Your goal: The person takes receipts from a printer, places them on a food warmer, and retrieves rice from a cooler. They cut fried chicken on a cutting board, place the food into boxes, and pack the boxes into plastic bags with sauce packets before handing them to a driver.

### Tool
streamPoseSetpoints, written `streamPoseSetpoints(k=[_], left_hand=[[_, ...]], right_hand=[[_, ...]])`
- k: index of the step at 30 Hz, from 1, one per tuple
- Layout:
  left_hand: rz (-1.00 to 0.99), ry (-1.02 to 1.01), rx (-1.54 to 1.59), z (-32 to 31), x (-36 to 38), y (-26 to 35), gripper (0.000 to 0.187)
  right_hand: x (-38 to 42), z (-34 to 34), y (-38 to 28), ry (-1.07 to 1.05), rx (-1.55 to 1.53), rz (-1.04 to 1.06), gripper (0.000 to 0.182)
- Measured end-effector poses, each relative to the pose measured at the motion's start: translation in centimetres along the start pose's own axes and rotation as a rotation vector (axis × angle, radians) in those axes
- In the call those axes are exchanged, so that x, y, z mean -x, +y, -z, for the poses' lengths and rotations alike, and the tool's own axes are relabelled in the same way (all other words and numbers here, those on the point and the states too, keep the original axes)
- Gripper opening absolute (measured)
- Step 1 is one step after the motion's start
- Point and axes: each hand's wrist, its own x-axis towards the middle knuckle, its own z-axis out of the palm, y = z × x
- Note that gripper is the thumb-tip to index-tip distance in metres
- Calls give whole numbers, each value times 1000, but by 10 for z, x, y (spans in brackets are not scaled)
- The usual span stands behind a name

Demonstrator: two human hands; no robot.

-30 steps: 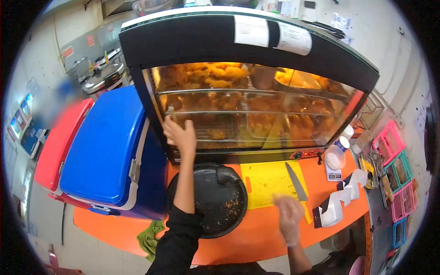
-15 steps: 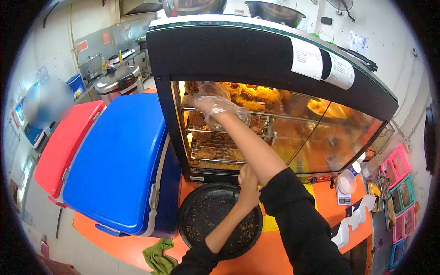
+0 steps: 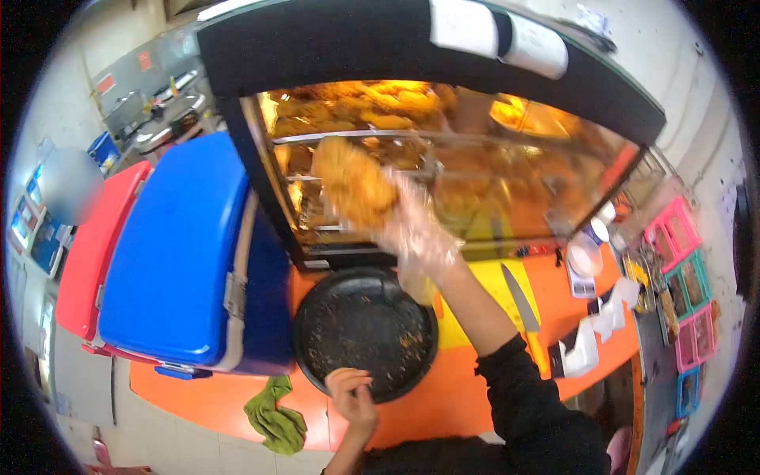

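My right hand (image 3: 416,229), in a clear plastic glove, grips a large piece of golden fried chicken (image 3: 352,182) in front of the glass-sided display warmer (image 3: 443,293). More fried chicken (image 3: 396,99) lies on the lit upper shelf behind it. Beneath the glove stands a round black pan (image 3: 356,317) with crumbs scattered over its bottom. My left hand (image 3: 354,393), bare and with fingers curled in, is at the pan's near rim; nothing shows in it.
A blue cooler (image 3: 174,253) and a red cooler (image 3: 103,261) stand on the left. A knife (image 3: 520,297) rests on a yellow board (image 3: 487,277) on the orange table (image 3: 451,396). A green cloth (image 3: 275,416) lies at the front edge; a scale (image 3: 582,285) sits at right.
My right hand has come out of the warmer with a piece of fried chicken. My left hand has moved from the warmer's lower edge to the pan's near rim. The view has shifted.
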Motion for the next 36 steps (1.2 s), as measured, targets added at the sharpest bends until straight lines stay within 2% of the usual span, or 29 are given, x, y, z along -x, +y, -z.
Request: streamPoseSetpoints(k=[1, 3, 5, 7, 9, 10, 11, 12, 13, 14, 16, 18, 20, 22, 23, 25, 26, 28, 29, 30, 32, 33, 36], left_hand=[[-23, 29, -45, 8, 12, 0, 7], [-5, 46, -83, 25, 40, -3, 8], [107, 97, -154, 35, 57, 9, 7], [115, 112, -289, 50, 74, 14, 7], [92, 148, -351, 40, 79, 21, 7], [169, 206, -319, 35, 81, 30, 7], [245, 260, -287, 32, 86, 38, 7], [241, 271, -295, 29, 90, 45, 7], [248, 244, -272, 24, 92, 51, 8], [247, 217, -245, 22, 90, 53, 9], [210, 168, -257, 23, 91, 56, 11], [97, 50, -351, 27, 89, 60, 10], [82, 82, -322, 30, 89, 61, 11], [108, 95, -318, 38, 84, 63, 12], [91, 96, -316, 46, 85, 60, 12], [45, 132, -424, 64, 89, 48, 13], [28, 131, -421, 67, 81, 48, 13], [-122, 167, -443, 72, 69, 51, 16], [-25, 141, -399, 74, 68, 49, 18], [-28, 141, -392, 75, 65, 41, 18], [-22, 97, -322, 72, 57, 26, 17], [12, 105, -353, 66, 51, 20, 12], [-22, 17, -360, 50, 24, 24, 10]], right_hand=[[33, 31, 4, -53, -60, -194, 58], [107, 81, 13, 158, -18, -304, 53], [185, 136, 5, 409, 293, -271, 51], [238, 182, -31, 227, 1636, 51, 53], [255, 221, -28, 951, 1693, -179, 58], [260, 251, -17, 926, 1697, -182, 58], [264, 283, -3, 912, 2288, 13, 60], [268, 301, 8, 835, 2865, 283, 63], [269, 302, 18, 840, 2868, 159, 66], [259, 283, 19, 843, 2861, 188, 66], [241, 198, 7, 1005, 2581, 99, 65], [197, 146, -13, 756, 2392, 452, 60], [140, 89, -40, 456, 1833, 290, 57], [83, 81, -29, 574, 1903, 888, 55], [65, 74, -20, 579, 1894, 907, 55], [35, 59, -7, 752, 1827, 901, 57], [29, 52, -3, 757, 1817, 918, 57], [27, 44, 5, 682, 1768, 786, 62], [25, 31, 9, 655, 1747, 690, 64], [16, 33, 19, 628, 1797, 757, 55], [-2, 28, 34, 511, 1818, 633, 57], [-5, 31, 34, 522, 1817, 627, 57], [-3, 45, 27, -156, 2043, 470, 52]])
